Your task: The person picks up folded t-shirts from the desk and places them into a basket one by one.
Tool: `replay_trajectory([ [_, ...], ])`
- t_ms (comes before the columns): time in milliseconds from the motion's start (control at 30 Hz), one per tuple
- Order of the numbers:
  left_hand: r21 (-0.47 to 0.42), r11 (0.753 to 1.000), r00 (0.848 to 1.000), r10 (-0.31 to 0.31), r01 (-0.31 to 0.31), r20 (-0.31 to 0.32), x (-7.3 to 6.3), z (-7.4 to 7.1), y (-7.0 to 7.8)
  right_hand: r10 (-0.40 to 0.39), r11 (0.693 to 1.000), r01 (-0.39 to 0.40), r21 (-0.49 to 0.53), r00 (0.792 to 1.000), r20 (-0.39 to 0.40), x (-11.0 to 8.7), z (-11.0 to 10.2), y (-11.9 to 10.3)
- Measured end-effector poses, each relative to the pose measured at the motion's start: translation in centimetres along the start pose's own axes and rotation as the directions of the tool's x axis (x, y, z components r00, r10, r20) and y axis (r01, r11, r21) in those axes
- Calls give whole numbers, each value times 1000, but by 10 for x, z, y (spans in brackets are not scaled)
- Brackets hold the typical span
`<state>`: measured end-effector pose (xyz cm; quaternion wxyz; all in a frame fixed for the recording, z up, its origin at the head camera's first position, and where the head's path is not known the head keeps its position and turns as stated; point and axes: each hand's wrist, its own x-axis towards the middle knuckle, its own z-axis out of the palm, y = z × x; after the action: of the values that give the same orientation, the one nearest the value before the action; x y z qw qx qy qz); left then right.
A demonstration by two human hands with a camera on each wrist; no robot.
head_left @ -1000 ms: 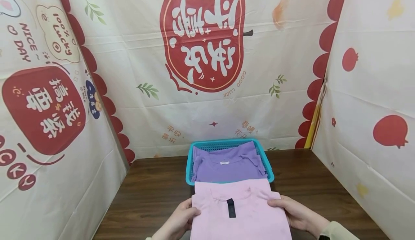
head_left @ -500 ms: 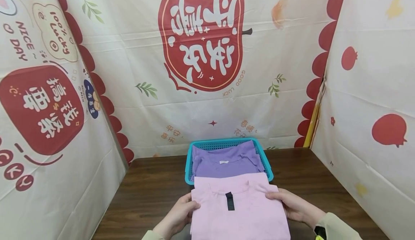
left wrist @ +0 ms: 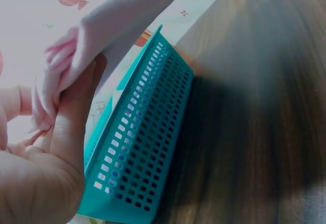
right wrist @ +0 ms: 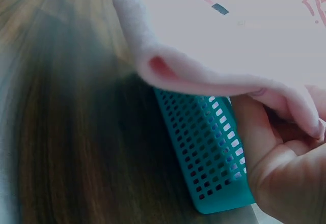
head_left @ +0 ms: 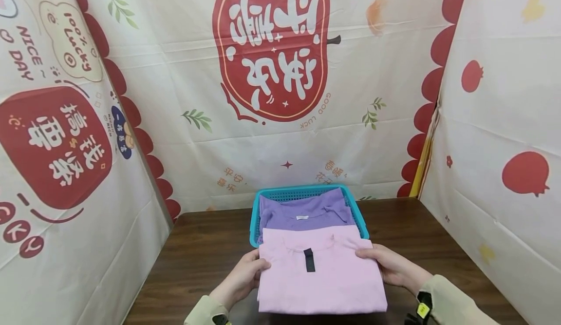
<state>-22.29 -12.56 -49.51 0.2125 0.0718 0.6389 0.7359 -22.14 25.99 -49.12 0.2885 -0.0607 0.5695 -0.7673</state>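
Note:
Between both hands hangs a folded pale pink shirt (head_left: 324,286) with a black neck label, held above the table. My left hand (head_left: 243,274) grips its left edge, thumb on top and fingers beneath; the left wrist view shows the folded layers (left wrist: 66,66) pinched. On the right edge, my right hand (head_left: 396,266) grips the same way, and its fingers go under the cloth in the right wrist view. The shirt's far edge overlaps the front of a teal plastic basket (head_left: 253,222). Inside the basket lies a folded purple shirt (head_left: 285,213), partly hidden by the pink one.
The basket stands on a dark wood table (head_left: 193,247), near its back edge. Printed white cloth walls (head_left: 175,71) enclose the table at the back and both sides. Bands with yellow tags (head_left: 423,309) sit at the wrists.
Both hands have carried the pink shirt forward and up toward the basket, so it covers more of the purple shirt and its near edge has come into view. The grip is unchanged.

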Motion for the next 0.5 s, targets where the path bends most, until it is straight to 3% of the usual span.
replay_trajectory([
  [500,-3,1000,1000,24,-24,-1,15,-3,18,-33,994,25,-103,996,-79,14,0,-25],
])
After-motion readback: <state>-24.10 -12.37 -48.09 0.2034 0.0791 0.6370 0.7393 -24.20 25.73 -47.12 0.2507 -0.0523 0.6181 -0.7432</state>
